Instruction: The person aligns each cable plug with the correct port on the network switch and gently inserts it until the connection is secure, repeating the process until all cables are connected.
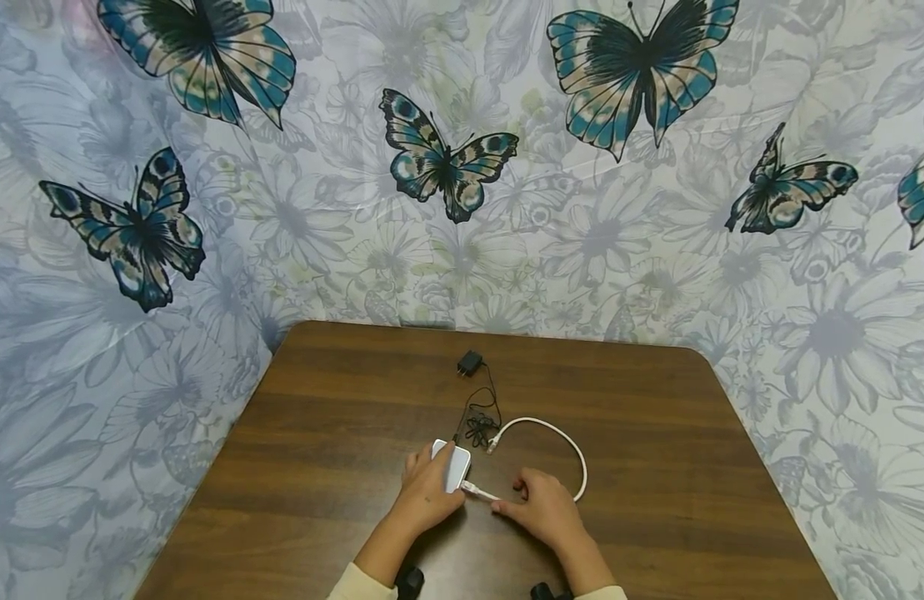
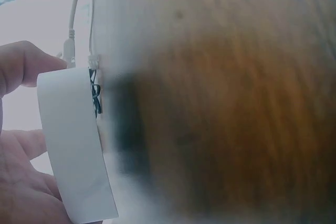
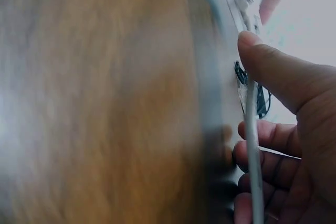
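Observation:
My left hand (image 1: pixel 426 497) grips a small white network device (image 1: pixel 458 468) by its sides, just above or on the table; its smooth side (image 2: pixel 76 145) faces the left wrist camera. One end of a white Ethernet cable (image 1: pixel 584 467) meets the device's near edge, by my left thumb. My right hand (image 1: pixel 546 510) holds that cable a little way from the plug, with thumb and fingers about it; the cable (image 3: pixel 253 156) runs along the fingers in the right wrist view. The cable's loose plug (image 1: pixel 493 446) lies beyond the device, on the table.
A black power adapter (image 1: pixel 470 362) lies toward the back of the brown wooden table (image 1: pixel 342 400). Its thin black cord (image 1: pixel 480 423) is bundled and runs to the device's far side. Behind the table hangs a butterfly-patterned cloth (image 1: pixel 462 275).

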The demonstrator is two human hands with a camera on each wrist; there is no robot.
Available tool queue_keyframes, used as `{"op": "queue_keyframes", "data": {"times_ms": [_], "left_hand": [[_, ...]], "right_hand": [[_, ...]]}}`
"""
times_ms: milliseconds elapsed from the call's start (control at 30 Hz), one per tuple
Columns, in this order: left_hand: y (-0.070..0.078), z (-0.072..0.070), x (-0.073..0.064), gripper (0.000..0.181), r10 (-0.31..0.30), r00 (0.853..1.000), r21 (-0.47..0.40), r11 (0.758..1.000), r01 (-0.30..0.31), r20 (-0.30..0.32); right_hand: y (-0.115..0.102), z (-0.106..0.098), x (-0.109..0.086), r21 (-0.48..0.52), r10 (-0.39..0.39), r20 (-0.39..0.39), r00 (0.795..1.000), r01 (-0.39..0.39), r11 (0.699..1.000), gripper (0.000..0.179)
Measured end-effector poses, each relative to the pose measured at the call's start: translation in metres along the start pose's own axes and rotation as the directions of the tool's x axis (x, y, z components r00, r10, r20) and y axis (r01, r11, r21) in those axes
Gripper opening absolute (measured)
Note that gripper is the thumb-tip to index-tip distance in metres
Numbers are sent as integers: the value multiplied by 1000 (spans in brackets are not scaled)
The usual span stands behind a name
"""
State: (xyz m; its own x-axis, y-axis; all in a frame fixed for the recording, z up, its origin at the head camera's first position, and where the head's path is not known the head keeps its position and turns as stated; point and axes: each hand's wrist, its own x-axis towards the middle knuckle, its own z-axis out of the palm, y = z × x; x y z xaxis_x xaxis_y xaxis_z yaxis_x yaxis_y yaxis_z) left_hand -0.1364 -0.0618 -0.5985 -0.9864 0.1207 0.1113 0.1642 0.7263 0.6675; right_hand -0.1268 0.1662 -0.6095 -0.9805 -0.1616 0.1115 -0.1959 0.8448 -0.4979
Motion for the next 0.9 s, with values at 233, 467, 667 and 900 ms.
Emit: {"op": "queue_keyframes", "data": {"times_ms": [233,467,667,900], "left_hand": [[-4,2,-1,82,-3,1000,12,1000,3,-20],[-7,4,0,83,-1,1000,32,999,2,-4],[-8,3,-2,83,-10,1000,20,1000,10,20],[-7,2,-5,81,8,999,23,1000,-9,47]], "right_hand": [[10,-5,-1,-23,-17,-12,1000,17,1000,41],[21,-11,-3,-19,-4,-53,999,3,1000,35],[28,-14,-6,-49,-5,-95,995,0,999,28],[39,-16,-14,-72,-38,-183,982,25,997,21]]}}
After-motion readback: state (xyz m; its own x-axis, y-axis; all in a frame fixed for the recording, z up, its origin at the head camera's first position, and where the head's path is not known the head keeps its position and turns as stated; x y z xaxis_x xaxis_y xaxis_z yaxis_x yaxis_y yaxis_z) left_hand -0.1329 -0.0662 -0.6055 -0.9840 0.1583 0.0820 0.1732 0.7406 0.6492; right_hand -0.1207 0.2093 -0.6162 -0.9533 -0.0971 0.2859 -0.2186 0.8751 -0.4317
